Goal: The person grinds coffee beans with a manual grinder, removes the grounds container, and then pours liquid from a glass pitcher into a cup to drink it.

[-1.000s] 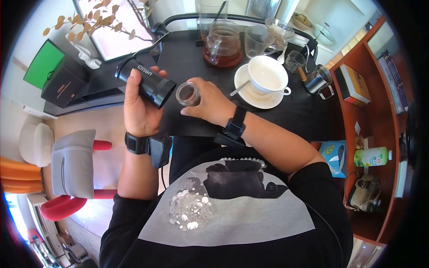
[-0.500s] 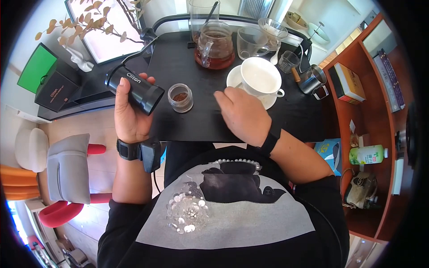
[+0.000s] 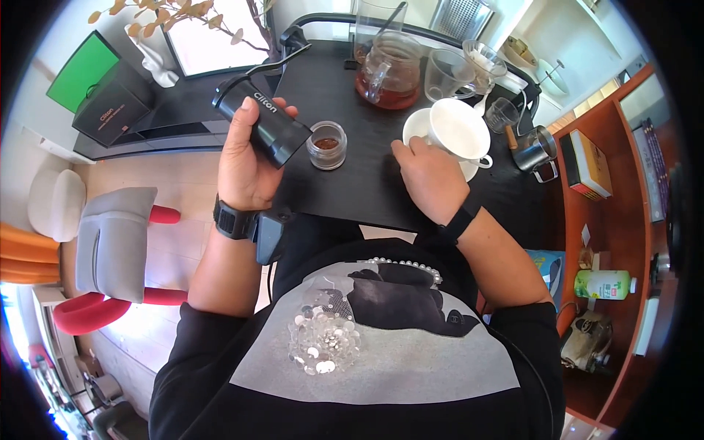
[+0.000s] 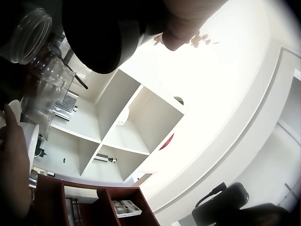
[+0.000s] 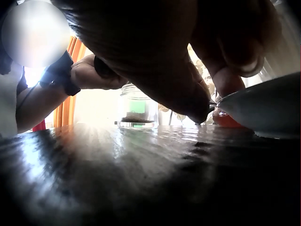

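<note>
My left hand (image 3: 253, 158) holds a black hand coffee grinder (image 3: 275, 128), tilted with its lower end toward the right. Just right of it, a small clear glass jar (image 3: 326, 150) with brown grounds stands on the black table. At the left edge of the white saucer (image 3: 416, 126) is my right hand (image 3: 433, 176), thumb and fingers pinching the spoon handle (image 5: 213, 105). Most of the spoon is hidden by the hand. On the saucer sits a white cup (image 3: 458, 128).
Behind stand a glass pot of reddish-brown liquid (image 3: 389, 77), a glass cup (image 3: 447, 73) and a glass dripper (image 3: 484, 66). A steel jug (image 3: 534, 150) is at the right, beside a wooden shelf (image 3: 579, 176). A grinder box (image 3: 114, 106) sits at far left.
The right hand set the jar of grounds down on the table, let go of it and moved right to the saucer's spoon. The left hand keeps holding the grinder.
</note>
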Motion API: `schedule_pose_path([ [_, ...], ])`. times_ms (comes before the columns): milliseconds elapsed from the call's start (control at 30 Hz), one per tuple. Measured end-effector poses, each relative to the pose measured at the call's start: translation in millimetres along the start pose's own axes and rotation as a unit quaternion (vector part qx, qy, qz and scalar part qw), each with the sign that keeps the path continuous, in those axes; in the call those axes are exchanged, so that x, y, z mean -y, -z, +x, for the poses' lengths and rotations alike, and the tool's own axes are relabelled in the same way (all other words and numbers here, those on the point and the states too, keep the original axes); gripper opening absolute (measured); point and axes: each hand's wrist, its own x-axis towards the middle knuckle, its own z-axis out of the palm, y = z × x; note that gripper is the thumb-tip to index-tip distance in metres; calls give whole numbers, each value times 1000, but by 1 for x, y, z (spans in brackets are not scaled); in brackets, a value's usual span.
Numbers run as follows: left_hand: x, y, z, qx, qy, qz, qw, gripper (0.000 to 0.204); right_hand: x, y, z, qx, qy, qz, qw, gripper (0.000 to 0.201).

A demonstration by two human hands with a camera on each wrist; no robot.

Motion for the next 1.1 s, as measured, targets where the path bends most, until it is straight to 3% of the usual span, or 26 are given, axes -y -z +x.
schedule_pose_path([
  [200,4,1,-2,7,7,-2,1000,32,-5,-1,2,16,30,-7,999,12],
  [333,1,3,-2,-3,4,1,1000,32,6,12,-1,-52,74,48,995,9],
  [433,0,4,-1,-14,-3,-10,1000,30,12,25,3,-226,128,224,939,16],
  [567,1,2,2,-15,-17,-9,1000,24,25,42,-1,-169,60,425,887,12],
  [667,3,1,6,-13,-21,4,1000,31,29,37,2,-138,38,508,849,8],
  [1000,8,5,10,-16,-27,15,999,28,20,32,11,-159,0,440,884,8],
  [1100,11,6,12,-17,-12,19,1000,26,19,34,15,-141,33,433,890,7],
])
